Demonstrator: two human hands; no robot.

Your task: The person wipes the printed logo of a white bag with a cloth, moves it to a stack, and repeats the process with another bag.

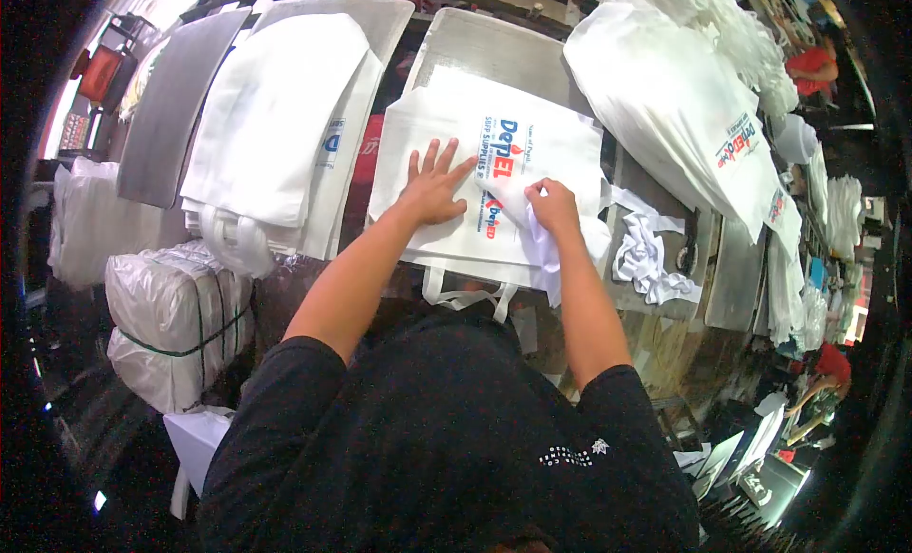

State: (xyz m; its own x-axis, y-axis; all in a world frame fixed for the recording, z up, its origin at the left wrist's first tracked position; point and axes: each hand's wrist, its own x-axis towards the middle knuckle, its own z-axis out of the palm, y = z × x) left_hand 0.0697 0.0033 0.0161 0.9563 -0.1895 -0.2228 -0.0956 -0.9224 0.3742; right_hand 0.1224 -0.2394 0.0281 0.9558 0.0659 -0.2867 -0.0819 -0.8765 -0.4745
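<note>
Left hand [432, 184] lies spread flat, fingers apart, on one white non-woven tote bag [446, 239]. Right hand [553, 206] is closed, pinching one crumpled white cloth [549, 257] against the print. The bag lies on the grey table [494, 49], long axis running away from the person, handles [456, 296] nearest the body. Its blue-and-red print reads "DePEL", turned sideways. One stack of white bags [275, 116] lies left, one printed pile [684, 97] right.
</note>
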